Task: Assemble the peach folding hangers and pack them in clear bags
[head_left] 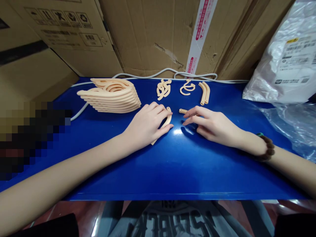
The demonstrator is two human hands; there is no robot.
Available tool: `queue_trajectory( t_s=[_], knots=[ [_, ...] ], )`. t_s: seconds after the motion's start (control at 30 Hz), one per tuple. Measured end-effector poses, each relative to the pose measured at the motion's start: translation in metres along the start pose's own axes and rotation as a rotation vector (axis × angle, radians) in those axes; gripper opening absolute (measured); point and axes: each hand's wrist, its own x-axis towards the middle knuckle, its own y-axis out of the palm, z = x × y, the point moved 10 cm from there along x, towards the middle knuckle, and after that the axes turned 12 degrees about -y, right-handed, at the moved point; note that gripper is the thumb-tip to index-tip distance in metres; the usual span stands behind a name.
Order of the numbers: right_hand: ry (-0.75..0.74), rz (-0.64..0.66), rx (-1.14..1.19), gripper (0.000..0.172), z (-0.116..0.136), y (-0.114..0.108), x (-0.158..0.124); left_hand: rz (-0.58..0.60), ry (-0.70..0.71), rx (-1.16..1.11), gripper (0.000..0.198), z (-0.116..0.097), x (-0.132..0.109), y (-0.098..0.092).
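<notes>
the curved beige piece [169, 120] near the centre of the frame looks like light, stiff, smooth plastic; a pinch at mid-length should suit it. the left hand [148, 123] grasps it between thumb and fingers. right of centre, a 2nd piece [183, 111] meets the loosely bent right hand [212, 126]; i cannot tell if it is gripped.

From where I stand, the light seems to come from overhead, throwing a white glare on the blue tabletop [177, 171] and glinting off the plastic bag [269, 69]. Shadow pools under the right fingers [191, 110]. The cardboard [153, 33] behind is dimmer. Edges stretch; mosaic squares obscure the left side.
</notes>
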Motion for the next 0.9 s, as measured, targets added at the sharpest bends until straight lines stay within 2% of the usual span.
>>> queue_trajectory(
  t_s=[0.2,0.33,0.43,0.53,0.73,0.9],
  knots=[
    [0.042,0.007,0.024,0.049,-0.005,-0.003,0.000,-0.008,0.070,-0.010,0.035,-0.002,-0.003,0.000],
    [0.073,-0.046,-0.027,0.039,-0.011,-0.014,0.001,-0.017,0.125,-0.011,0.034,-0.006,-0.004,-0.001],
    [0.156,-0.095,-0.209,0.031,-0.028,-0.028,-0.004,-0.008,0.156,-0.024,0.032,-0.011,-0.005,-0.002],
    [0.291,-0.083,-0.358,0.036,-0.055,-0.036,-0.015,-0.005,0.172,-0.033,0.031,-0.015,-0.006,-0.003],
    [0.434,0.030,-0.327,0.054,-0.093,-0.024,-0.035,-0.004,0.167,-0.044,0.031,-0.015,-0.007,-0.002],
    [0.478,0.018,-0.266,0.058,-0.096,-0.018,-0.038,-0.017,0.166,-0.035,0.031,-0.015,-0.006,-0.001]
  ],
)
